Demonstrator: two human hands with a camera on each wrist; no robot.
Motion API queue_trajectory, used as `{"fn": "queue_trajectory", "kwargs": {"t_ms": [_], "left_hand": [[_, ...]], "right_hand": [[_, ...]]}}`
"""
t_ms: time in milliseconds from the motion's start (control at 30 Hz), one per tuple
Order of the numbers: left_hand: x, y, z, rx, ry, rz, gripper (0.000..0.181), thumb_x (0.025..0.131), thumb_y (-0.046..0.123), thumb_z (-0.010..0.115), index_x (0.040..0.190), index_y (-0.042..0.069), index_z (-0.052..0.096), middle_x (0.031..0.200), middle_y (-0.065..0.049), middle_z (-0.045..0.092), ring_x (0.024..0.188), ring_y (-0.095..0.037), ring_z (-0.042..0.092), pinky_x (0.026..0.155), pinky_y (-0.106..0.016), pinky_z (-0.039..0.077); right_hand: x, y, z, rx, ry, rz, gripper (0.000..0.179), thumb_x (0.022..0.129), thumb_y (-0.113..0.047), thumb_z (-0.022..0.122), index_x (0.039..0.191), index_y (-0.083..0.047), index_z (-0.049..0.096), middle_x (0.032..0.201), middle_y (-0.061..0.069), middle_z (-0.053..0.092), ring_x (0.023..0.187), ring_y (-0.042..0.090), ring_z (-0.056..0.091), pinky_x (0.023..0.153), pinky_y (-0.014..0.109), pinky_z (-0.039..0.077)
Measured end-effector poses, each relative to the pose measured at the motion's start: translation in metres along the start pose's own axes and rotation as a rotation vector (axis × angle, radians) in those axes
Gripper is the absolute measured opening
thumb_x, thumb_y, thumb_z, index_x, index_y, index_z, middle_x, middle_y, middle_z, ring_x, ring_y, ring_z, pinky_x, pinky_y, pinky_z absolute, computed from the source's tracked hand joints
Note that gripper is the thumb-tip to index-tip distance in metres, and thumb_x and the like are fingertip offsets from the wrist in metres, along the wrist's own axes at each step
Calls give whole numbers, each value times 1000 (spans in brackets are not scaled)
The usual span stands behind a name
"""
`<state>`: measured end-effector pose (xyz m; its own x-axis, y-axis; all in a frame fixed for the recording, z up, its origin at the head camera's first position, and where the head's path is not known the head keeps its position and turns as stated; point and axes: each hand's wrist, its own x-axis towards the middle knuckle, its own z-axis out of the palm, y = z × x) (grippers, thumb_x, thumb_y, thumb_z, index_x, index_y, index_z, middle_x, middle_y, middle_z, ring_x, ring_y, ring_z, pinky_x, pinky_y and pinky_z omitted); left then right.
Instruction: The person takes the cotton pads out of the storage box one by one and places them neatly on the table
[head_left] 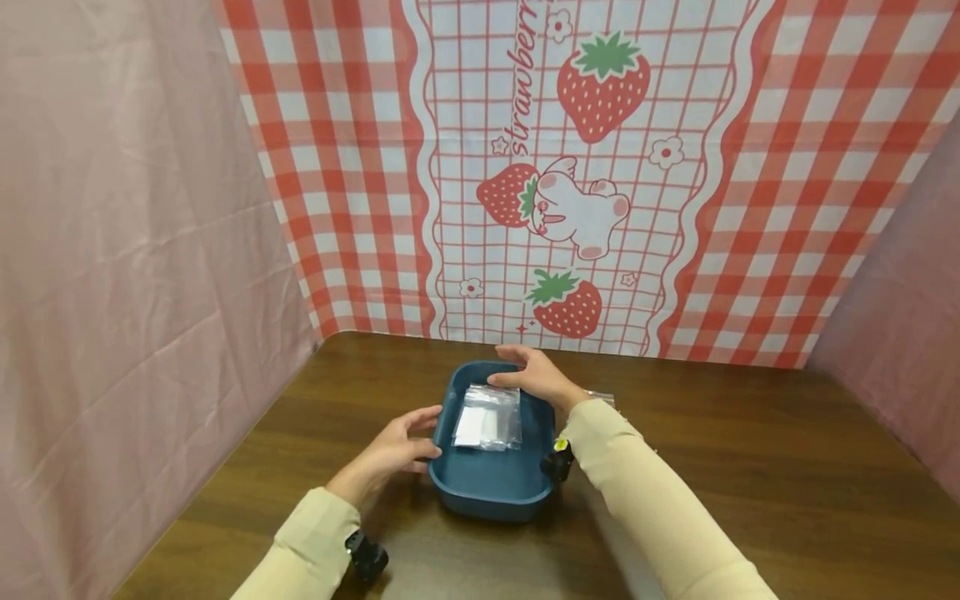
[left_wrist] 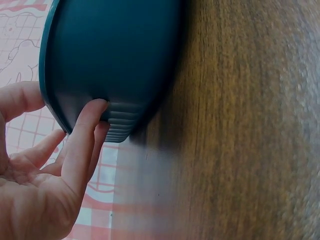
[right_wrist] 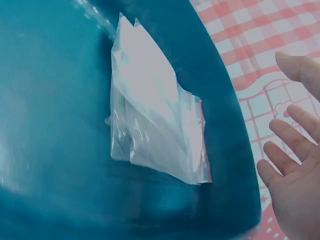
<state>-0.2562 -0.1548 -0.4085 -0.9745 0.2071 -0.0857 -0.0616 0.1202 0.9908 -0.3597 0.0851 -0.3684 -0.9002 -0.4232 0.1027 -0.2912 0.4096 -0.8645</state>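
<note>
A dark teal plastic bin (head_left: 491, 506) stands on the table, with clear zip bags (head_left: 487, 418) holding something white inside it. These bags (right_wrist: 150, 100) overlap near the bin's far end, so how many there are is hard to tell. My left hand (head_left: 393, 450) is at the bin's left side. In the left wrist view, fingertips of this hand (left_wrist: 55, 185) touch the bin's outer wall (left_wrist: 120, 50), and the thumb is at the rim. Over the far right rim hovers my right hand (head_left: 536, 375), fingers spread and holding nothing; the right wrist view shows its fingers (right_wrist: 292, 140) apart from the bags.
Behind my right cuff, a bit of clear plastic (head_left: 602, 398) shows on the brown wooden table (head_left: 750, 467). A red-and-white strawberry cloth (head_left: 480, 275) hangs along the back edge. Pink curtains (head_left: 150, 250) stand at both sides.
</note>
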Motion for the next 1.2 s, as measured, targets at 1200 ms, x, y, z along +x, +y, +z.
{"fn": "queue_trajectory", "kwargs": {"t_ms": [1200], "left_hand": [[-1, 4, -2, -2, -14, -7, 66, 78, -4, 60, 140, 1, 38, 133, -27, 43, 98, -34, 58, 69, -43, 53]], "right_hand": [[7, 7, 35, -308, -352, -3, 58, 77, -12, 74, 132, -10, 54, 131, 9, 52, 117, 24, 46, 97, 43, 37]]}}
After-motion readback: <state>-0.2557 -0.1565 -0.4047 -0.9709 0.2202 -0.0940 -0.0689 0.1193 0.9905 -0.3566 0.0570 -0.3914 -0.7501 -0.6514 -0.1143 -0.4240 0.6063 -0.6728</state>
